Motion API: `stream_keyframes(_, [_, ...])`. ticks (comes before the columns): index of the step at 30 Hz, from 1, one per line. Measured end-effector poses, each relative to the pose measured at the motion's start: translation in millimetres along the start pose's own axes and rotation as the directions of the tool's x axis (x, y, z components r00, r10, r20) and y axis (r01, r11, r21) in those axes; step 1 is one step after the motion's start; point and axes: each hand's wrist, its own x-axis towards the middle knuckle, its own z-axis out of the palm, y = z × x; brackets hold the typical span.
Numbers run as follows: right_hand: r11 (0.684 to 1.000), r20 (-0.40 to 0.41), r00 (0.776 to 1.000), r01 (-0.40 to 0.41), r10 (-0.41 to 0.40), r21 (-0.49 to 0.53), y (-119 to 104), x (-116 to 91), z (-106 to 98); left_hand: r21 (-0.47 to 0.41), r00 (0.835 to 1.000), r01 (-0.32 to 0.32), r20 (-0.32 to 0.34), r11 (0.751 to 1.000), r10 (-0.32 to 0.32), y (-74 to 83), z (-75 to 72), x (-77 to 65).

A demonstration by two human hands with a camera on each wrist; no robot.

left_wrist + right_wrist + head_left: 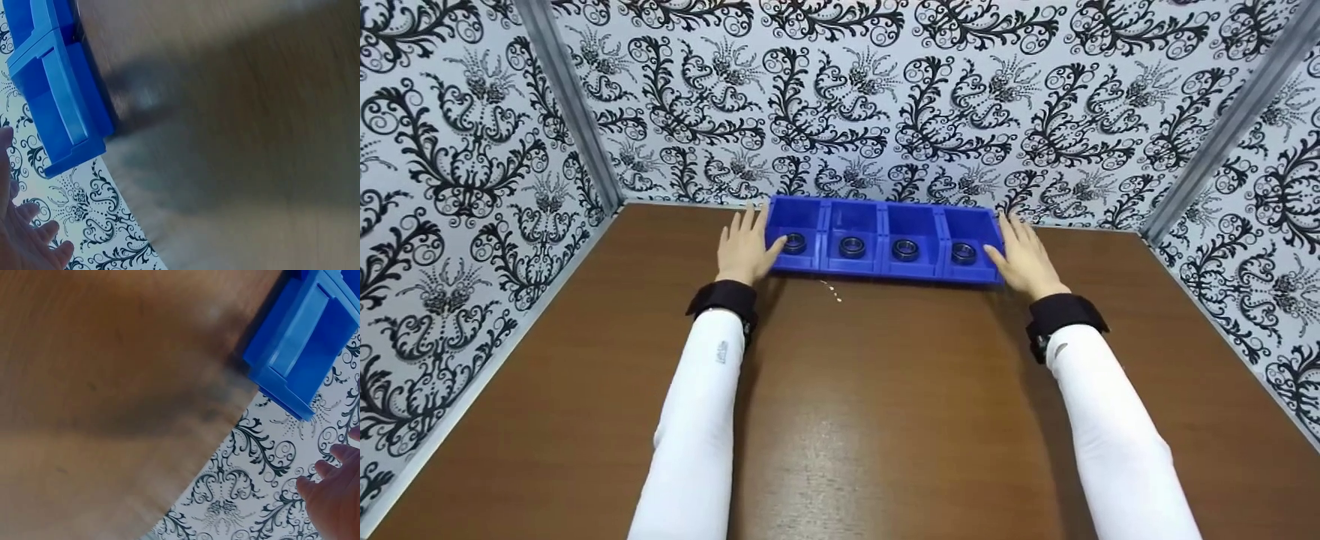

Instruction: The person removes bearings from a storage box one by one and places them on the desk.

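Note:
A row of joined blue bins (883,244) sits at the back of the table, and each compartment has one dark metal ring that looks like a bearing (852,253) on its floor. At the row's left end is my left hand (744,247), fingers straight and spread, thumb over the front left compartment. My right hand (1024,259) is at the right end with its fingers extended and thumb toward the rightmost compartment. In the left wrist view the fingers (48,230) appear apart from the bin's end; the right wrist view shows fingers (326,468) likewise. Neither hand holds anything.
The brown wooden table (885,390) extends in front of the bins. Small pale specks (832,291) lie just before them. Patterned black-and-white walls (855,97) enclose the back and sides, with grey corner posts (574,105). Black bands (725,298) circle both wrists.

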Motion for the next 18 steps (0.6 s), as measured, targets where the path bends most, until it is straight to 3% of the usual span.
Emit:
stream_keyframes(8, [0.988, -0.001, 1.000, -0.003, 0.004, 0.153, 7, 1, 16, -0.064, 0.998, 0.057, 0.003, 0.996, -0.057, -0.4, 8.7, -1.6])
stream_keyframes(14, [0.986, 0.031, 0.999, -0.030, 0.025, 0.165, 10, 0, 20, -0.146, 0.990, 0.141, 0.007, 0.979, -0.141, 4.6, 14.3, -2.0])
stream_keyframes(18, [0.984, 0.049, 0.998, -0.052, 0.045, 0.170, 11, -2, 22, -0.189, 0.987, 0.158, 0.008, 0.969, -0.159, 7.5, 15.7, -2.3])
